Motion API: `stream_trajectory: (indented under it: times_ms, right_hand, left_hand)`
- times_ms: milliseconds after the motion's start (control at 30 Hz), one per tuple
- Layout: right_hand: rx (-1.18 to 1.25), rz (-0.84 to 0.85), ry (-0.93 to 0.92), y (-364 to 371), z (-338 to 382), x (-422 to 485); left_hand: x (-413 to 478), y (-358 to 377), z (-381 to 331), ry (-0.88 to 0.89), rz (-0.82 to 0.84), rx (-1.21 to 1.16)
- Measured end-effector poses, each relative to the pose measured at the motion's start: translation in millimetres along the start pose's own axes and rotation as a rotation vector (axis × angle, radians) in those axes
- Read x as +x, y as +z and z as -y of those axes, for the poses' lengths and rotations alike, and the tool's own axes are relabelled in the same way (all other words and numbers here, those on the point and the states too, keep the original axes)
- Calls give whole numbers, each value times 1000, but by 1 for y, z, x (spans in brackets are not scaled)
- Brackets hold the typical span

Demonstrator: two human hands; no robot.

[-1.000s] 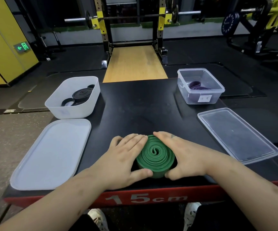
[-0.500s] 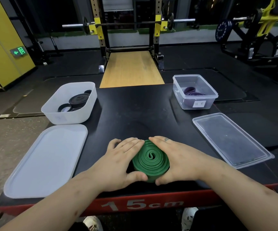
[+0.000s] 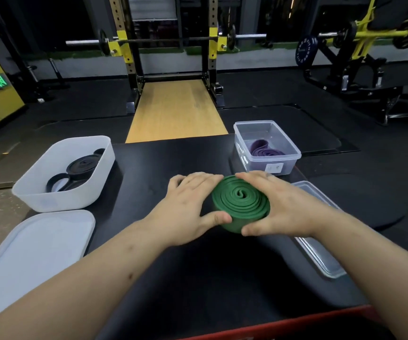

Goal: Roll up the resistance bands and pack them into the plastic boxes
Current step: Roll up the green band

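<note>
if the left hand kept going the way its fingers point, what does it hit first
Likely the fingertips of the right hand across the rolled green rubber band; beyond, the clear plastic box. Depth unclear.

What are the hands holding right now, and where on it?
The rolled green band, clasped by its outer wall: left hand on its left side, right hand on its right, thumbs nearest.

This is a gym. A black steel power rack with yellow brackets (image 3: 124,52) carries a long steel barbell with black plates (image 3: 163,40) above a pale wooden lifting platform (image 3: 176,111). Black rubber flooring (image 3: 284,94) surrounds it. To the right are a round dark weight plate (image 3: 304,51) and a yellow-framed machine (image 3: 359,33). In front lies a coiled green rubber resistance band (image 3: 241,201).
</note>
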State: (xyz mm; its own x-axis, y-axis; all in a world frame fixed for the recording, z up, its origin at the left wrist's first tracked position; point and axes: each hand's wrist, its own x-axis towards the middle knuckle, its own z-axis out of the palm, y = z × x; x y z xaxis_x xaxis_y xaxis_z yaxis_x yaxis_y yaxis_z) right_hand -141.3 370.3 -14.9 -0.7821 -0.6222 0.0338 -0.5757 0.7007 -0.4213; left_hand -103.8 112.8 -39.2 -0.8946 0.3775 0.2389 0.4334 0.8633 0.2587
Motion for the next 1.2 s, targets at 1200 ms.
stream_trajectory:
  times_ms: [1200]
  right_hand:
    - [451, -274, 382, -43, -163, 230]
  left_hand:
    - [189, 74, 17, 220, -122, 14]
